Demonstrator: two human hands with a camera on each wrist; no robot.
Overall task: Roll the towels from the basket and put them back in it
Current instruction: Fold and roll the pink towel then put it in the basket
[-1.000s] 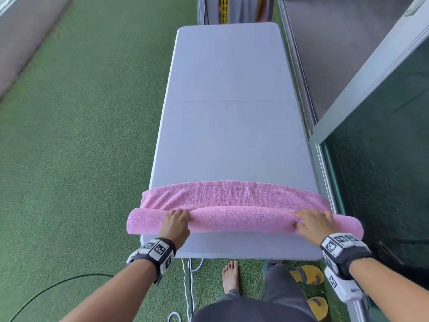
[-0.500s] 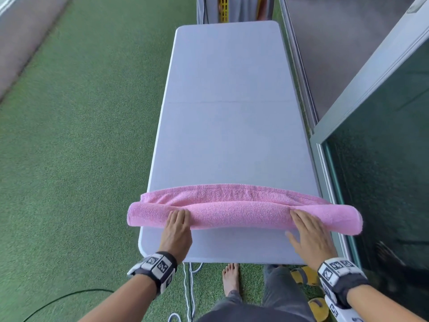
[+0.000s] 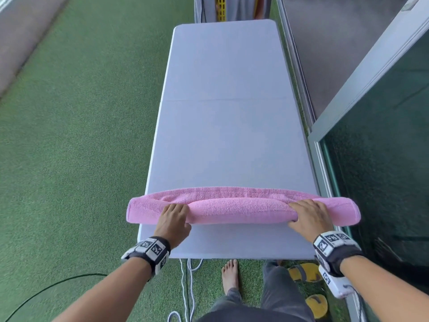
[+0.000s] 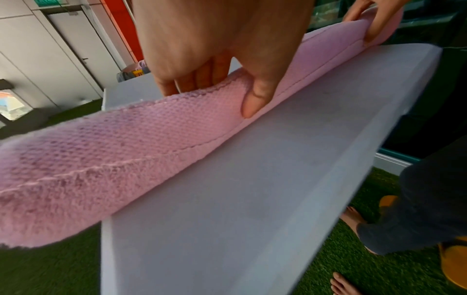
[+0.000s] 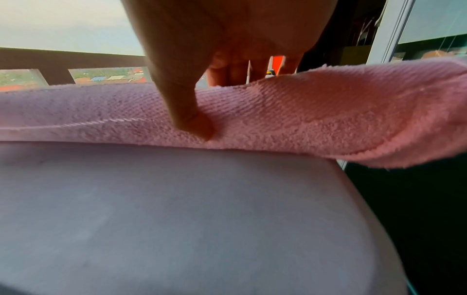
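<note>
A pink towel (image 3: 239, 210) lies rolled into a long tube across the near end of the white table (image 3: 227, 117), and both its ends overhang the table's sides. A narrow strip of it is still flat just beyond the roll. My left hand (image 3: 174, 214) grips the roll near its left end, fingers curled over the top and thumb (image 4: 255, 99) on the near side of the towel (image 4: 113, 155). My right hand (image 3: 306, 212) grips it near the right end, thumb (image 5: 194, 121) pressed into the near side of the towel (image 5: 328, 111).
A grey and yellow container (image 3: 220, 8) stands past the table's far end. Green turf (image 3: 81, 135) lies to the left, and a glass door with its metal frame (image 3: 371, 77) runs close along the right. Cables (image 3: 188, 287), bare feet and yellow sandals (image 3: 304, 273) are below the near edge.
The roll has moved away from me along the table and grown thicker, and the flat strip beyond it has narrowed. Both hands went from flat fingers to curled over the roll.
</note>
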